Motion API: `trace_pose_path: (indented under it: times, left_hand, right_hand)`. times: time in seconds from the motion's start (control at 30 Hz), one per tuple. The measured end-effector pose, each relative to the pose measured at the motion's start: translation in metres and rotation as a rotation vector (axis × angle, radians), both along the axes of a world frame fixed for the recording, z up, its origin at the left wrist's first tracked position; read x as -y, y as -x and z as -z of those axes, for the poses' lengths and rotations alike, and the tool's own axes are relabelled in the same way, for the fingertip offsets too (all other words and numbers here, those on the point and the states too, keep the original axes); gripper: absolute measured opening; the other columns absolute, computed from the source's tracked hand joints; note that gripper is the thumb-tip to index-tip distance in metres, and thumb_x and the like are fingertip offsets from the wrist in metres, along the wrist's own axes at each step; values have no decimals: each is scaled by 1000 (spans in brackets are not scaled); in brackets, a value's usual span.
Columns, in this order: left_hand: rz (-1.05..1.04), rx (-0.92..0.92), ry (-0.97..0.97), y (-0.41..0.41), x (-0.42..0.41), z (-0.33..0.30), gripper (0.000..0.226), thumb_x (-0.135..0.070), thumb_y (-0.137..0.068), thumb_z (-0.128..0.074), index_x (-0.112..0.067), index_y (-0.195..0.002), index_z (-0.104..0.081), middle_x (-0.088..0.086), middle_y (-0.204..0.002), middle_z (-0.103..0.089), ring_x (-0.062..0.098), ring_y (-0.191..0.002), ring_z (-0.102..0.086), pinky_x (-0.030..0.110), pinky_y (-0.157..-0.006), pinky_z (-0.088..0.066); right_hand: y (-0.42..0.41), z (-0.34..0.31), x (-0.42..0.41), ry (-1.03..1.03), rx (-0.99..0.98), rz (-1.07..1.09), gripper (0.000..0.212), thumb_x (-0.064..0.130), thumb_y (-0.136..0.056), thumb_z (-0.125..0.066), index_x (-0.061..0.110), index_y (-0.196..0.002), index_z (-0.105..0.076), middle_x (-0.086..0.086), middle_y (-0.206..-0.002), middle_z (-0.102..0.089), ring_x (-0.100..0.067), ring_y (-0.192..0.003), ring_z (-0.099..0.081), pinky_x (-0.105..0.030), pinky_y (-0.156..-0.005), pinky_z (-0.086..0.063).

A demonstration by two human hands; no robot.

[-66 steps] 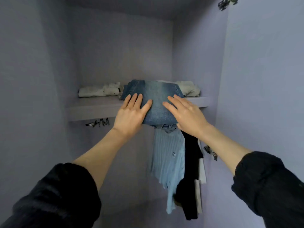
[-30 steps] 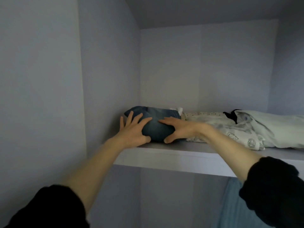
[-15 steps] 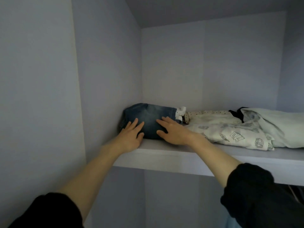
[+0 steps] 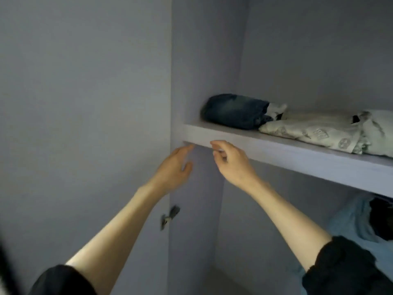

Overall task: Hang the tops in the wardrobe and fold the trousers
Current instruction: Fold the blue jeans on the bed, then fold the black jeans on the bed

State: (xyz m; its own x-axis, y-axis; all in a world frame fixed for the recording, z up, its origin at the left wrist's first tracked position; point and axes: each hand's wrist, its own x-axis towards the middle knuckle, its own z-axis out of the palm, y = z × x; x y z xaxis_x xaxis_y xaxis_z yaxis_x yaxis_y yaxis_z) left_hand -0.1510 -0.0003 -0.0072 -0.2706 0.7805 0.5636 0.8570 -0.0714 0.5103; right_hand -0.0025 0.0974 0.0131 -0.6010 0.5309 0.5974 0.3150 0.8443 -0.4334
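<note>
The folded dark blue denim trousers (image 4: 235, 110) lie on the pale lilac wardrobe shelf (image 4: 276, 151), up and beyond both hands, tucked into the corner by the side wall and touching a cream printed folded garment (image 4: 314, 133) to the right of them. The left hand (image 4: 174, 169) hangs just under the shelf's front edge, fingers relaxed and spread, holding nothing. The right hand (image 4: 230, 161) sits beside it, in front of the shelf edge, fingers loosely curled and empty. Neither touches the trousers. Below and to the right of the right hand, a light blue hanging top (image 4: 348, 220) and a black hanging garment (image 4: 380, 220) show under the shelf. Judging by this, one pair of trousers is folded and stowed and some tops are hung; whether more clothes wait outside the wardrobe cannot be told
</note>
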Motion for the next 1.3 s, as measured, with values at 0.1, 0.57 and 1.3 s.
trace_pose_path:
  times: [0.1,0.57,1.3]
  left_hand:
    - [-112,98,76,-8,75,55,45,-15,-96,-47,-16,-140,-39,8,-140,-46,23,-127,-45,19,-95,-31]
    - [-724,635,274,-14,476,255,32,-20,-96,-48,-21,-127,-52,-6,-108,-61,5,-84,-56,8,-71,-36]
    - [-1476,868,-177,187,833,282,25,-20,-97,-45,-28,-118,-57,-6,-110,-62,9,-101,-60,19,-81,-42]
  right_hand:
    - [17,62,54,176,169,-114,36,18,-96,-47,13,-131,-52,-6,-128,-59,-23,-115,-57,-27,-94,-43]
    - [102,249,380,465,758,-671,31,24,-96,-45,21,-124,-59,1,-112,-64,-16,-106,-56,-20,-82,-38]
    - [444,270,750,359,923,-1365,28,25,-97,-44,23,-121,-58,2,-113,-65,-15,-108,-58,-27,-94,-44]
